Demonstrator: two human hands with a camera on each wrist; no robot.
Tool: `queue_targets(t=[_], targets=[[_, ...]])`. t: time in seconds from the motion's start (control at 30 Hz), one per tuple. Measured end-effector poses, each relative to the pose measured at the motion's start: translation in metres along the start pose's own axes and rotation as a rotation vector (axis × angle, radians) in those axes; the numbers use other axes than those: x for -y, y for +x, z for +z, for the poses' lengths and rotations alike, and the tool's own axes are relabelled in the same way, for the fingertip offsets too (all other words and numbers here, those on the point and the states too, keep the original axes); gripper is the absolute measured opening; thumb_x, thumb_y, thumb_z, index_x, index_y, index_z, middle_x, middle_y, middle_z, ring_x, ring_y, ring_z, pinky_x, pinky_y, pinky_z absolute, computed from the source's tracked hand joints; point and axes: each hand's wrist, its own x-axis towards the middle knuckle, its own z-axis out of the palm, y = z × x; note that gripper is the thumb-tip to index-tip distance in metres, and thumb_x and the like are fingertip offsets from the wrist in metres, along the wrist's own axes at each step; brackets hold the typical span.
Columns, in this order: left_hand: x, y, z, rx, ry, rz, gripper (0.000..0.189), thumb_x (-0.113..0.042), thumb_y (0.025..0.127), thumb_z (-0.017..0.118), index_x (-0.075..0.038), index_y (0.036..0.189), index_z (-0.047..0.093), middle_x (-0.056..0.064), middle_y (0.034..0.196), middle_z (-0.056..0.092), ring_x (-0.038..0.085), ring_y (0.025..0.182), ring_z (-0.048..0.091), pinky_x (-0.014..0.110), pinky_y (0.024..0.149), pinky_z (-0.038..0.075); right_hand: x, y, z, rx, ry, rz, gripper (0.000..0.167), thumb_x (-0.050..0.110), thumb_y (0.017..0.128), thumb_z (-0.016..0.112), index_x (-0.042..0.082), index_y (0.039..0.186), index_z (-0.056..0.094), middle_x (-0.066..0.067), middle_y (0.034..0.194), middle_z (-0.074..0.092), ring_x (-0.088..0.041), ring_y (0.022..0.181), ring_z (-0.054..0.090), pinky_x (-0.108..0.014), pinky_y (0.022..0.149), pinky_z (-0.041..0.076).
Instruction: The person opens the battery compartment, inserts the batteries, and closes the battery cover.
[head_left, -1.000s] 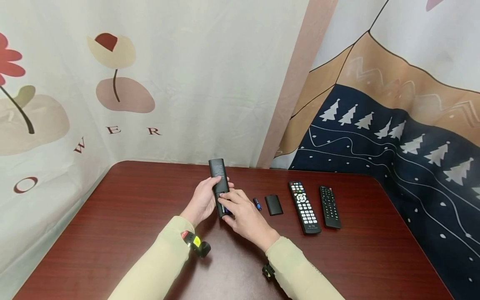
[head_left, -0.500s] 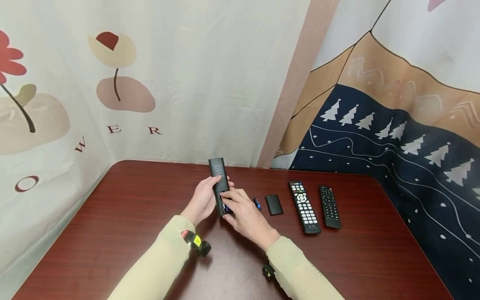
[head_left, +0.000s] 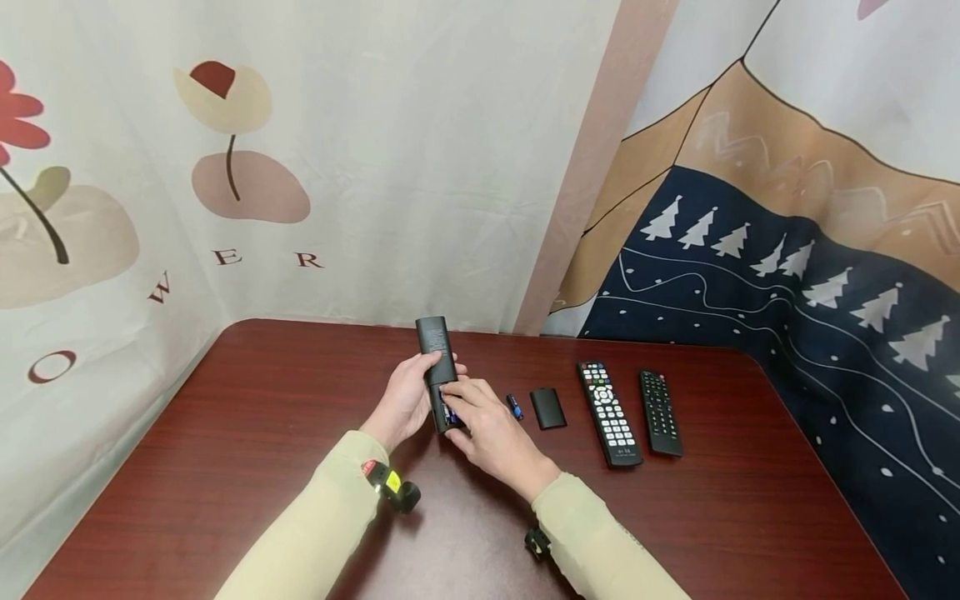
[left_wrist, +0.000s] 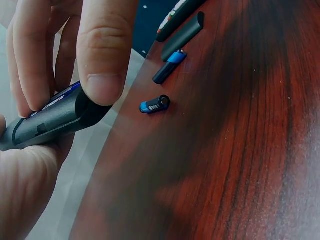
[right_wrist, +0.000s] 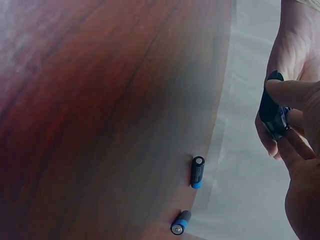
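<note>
A black remote control (head_left: 435, 340) is held face down above the table, its battery compartment uncovered at the near end. My left hand (head_left: 401, 402) grips its body, thumb across the back. My right hand (head_left: 491, 429) is at the near end: the thumb presses on the end edge (left_wrist: 90, 111) and the fingertips reach into the compartment. Something blue, seemingly a battery, shows partly in there; the fingers hide the rest. Two loose blue-and-black batteries lie on the table, a nearer battery (left_wrist: 155, 104) and a farther battery (left_wrist: 170, 67) in the left wrist view.
A black battery cover (head_left: 548, 408) lies right of my right hand. Beyond it are a remote with white buttons (head_left: 613, 425) and a smaller black remote (head_left: 661, 417). Printed curtains (head_left: 420, 167) hang behind the brown table (head_left: 247, 400).
The right fingers have shifted slightly at the battery compartment, where a little more blue shows than a second ago. Both hands and the remote otherwise stay in place.
</note>
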Motion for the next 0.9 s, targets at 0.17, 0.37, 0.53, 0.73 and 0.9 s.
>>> queue_targets(t=[0.17,0.37,0.53,0.73,0.9], targets=[[0.001,0.001,-0.002,-0.014,0.007,-0.009,0.045,-0.021,0.112,0.037,0.011,0.144,0.039,0.013,0.107,0.069,0.02,0.093,0.071,0.033,0.081,0.061,-0.001,-0.002,0.0,0.0,-0.008,-0.004,0.044,0.005,0.085,0.084,-0.003,0.125,0.07,-0.008,0.136,0.062,-0.024,0.129,0.054,-0.031,0.106,0.05],[0.001,0.002,-0.002,-0.017,0.03,-0.002,0.047,-0.021,0.112,0.037,0.013,0.143,0.038,0.013,0.107,0.069,0.019,0.091,0.07,0.035,0.081,0.06,-0.003,-0.003,-0.003,-0.004,0.004,0.009,0.042,0.005,0.085,0.084,-0.001,0.124,0.07,-0.009,0.137,0.062,-0.024,0.128,0.054,-0.032,0.105,0.05],[0.001,0.003,-0.002,-0.018,0.04,0.003,0.047,-0.02,0.112,0.036,0.015,0.144,0.038,0.016,0.11,0.068,0.019,0.091,0.07,0.036,0.082,0.06,-0.006,-0.005,-0.004,-0.017,0.023,0.022,0.042,0.003,0.084,0.084,0.0,0.124,0.07,-0.01,0.138,0.06,-0.025,0.127,0.054,-0.034,0.104,0.051],[0.001,0.002,-0.004,-0.015,0.031,0.002,0.047,-0.02,0.112,0.035,0.014,0.145,0.036,0.022,0.116,0.065,0.02,0.092,0.072,0.036,0.084,0.061,-0.01,-0.009,-0.006,-0.043,0.029,0.038,0.041,0.003,0.083,0.085,0.0,0.122,0.07,-0.011,0.134,0.061,-0.024,0.127,0.054,-0.036,0.103,0.052],[0.001,0.002,-0.004,-0.009,0.018,0.01,0.045,-0.019,0.112,0.035,0.014,0.142,0.037,0.021,0.113,0.066,0.024,0.093,0.073,0.038,0.088,0.06,-0.013,-0.012,-0.008,-0.054,0.029,0.071,0.043,0.0,0.081,0.085,0.001,0.121,0.071,-0.009,0.129,0.062,-0.023,0.122,0.055,-0.035,0.1,0.054]])
